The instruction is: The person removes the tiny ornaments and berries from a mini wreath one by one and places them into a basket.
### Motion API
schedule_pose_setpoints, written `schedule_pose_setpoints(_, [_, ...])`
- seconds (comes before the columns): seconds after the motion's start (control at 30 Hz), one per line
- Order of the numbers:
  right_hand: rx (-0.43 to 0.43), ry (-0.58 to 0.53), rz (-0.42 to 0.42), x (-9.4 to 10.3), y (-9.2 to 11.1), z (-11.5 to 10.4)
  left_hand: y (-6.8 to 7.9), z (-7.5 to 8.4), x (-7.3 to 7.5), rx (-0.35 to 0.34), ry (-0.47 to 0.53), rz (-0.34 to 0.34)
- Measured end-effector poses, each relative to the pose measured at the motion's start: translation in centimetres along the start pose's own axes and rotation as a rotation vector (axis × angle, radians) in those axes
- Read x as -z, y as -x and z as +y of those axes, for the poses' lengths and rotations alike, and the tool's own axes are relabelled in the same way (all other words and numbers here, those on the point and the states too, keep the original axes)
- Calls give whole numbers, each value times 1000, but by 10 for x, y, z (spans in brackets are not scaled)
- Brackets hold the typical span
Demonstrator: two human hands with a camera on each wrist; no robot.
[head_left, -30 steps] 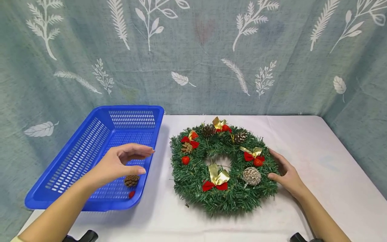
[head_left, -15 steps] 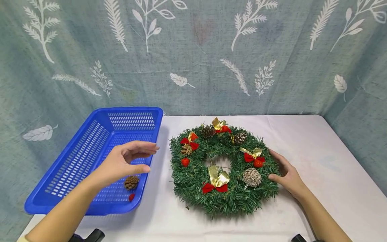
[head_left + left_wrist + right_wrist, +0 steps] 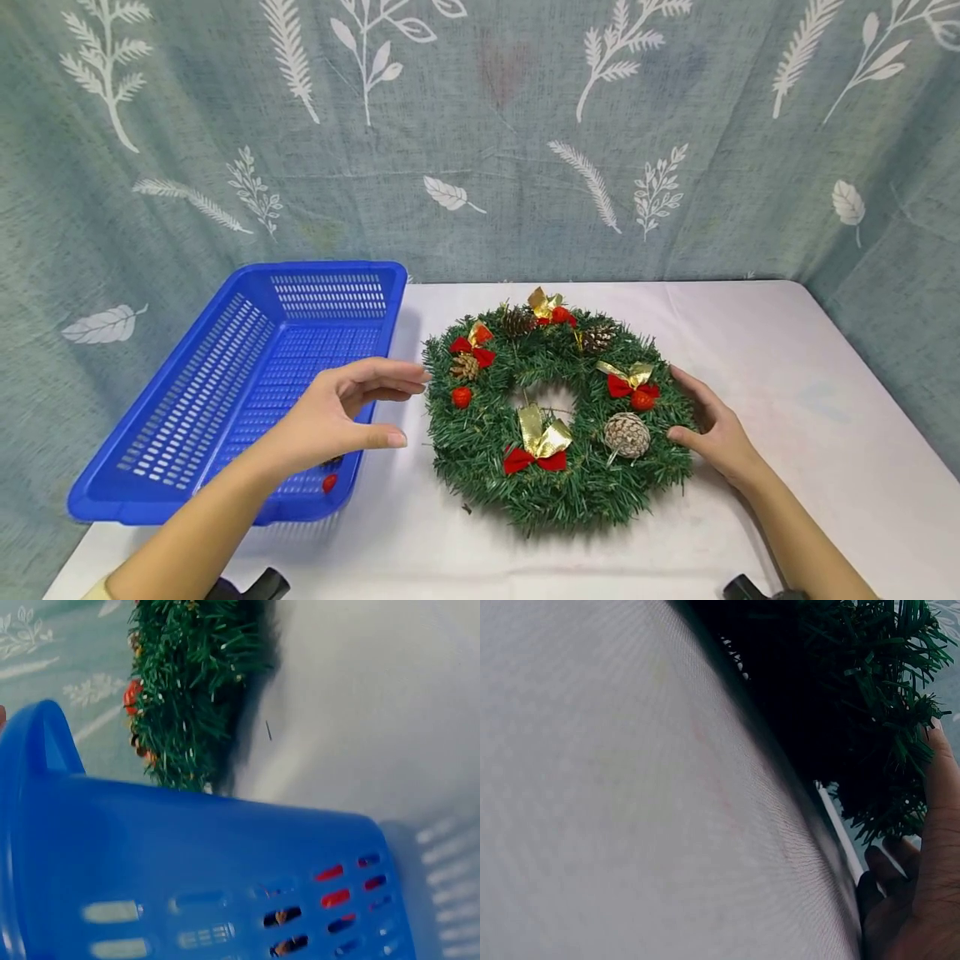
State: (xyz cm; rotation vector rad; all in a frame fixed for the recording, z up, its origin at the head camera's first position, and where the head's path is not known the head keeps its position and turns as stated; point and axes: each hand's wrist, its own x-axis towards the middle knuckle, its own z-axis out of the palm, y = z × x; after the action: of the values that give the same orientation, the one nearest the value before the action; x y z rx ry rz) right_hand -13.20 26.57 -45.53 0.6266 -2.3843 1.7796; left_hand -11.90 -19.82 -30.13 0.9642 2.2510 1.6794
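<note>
A green Christmas wreath (image 3: 487,454) lies on the white-covered table, decorated with red bows, gold ribbons, pine cones and red berries. On its right edge my right hand (image 3: 716,433) holds on, thumb toward the front and fingers round the outer side. The right wrist view shows thumb and fingers about the dark green wreath tips (image 3: 885,742). My left hand (image 3: 348,417) hovers past the right rim of the blue basket (image 3: 225,333), thumb and fingers apart with nothing between them. Its fingertips are close to the wreath's left side; whether they touch cannot be told.
Inside the basket's near right corner lies a small red berry (image 3: 329,482); a pine cone beside it is mostly hidden by my left hand. A small dark scrap (image 3: 467,508) lies before the wreath. A leaf-patterned curtain (image 3: 487,167) hangs behind the table.
My left hand has moved right, from over the basket to beside the wreath, its fingers still apart. The right hand and the wreath have stayed in place.
</note>
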Motion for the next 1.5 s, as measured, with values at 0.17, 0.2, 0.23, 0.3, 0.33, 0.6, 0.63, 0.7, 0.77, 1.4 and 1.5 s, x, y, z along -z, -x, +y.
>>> schedule_pose_setpoints(0.17, [-5,1,-7,1,0,0,-5,4,-10,16,11,11])
schedule_pose_setpoints(0.2, [-6,3,-7,1,0,0,-7,5,-12,16,10,11])
schedule_pose_setpoints(0.23, [-7,2,-6,1,0,0,-8,5,-15,19,9,9])
schedule_pose_setpoints(0.3, [-5,1,-3,2,-1,-1,-10,7,-19,22,2,1])
schedule_pose_setpoints(0.33, [-6,-1,-2,2,-1,-1,-12,7,-21,24,2,-5])
schedule_pose_setpoints(0.6, [2,-10,5,1,-2,-2,-20,8,-35,17,19,-3])
schedule_pose_setpoints(0.63, [0,-9,5,1,-2,-2,-21,8,-37,17,22,-1])
schedule_pose_setpoints(0.7, [1,-9,6,2,-2,-2,-23,9,-40,8,27,-2])
schedule_pose_setpoints(0.77, [5,-11,6,2,-2,-2,-25,9,-44,7,38,-4])
schedule_pose_setpoints(1.4, [-27,12,4,1,0,2,-40,11,-75,-20,69,257])
schedule_pose_setpoints(1.5, [-27,18,3,1,0,1,-41,8,-83,-59,13,313])
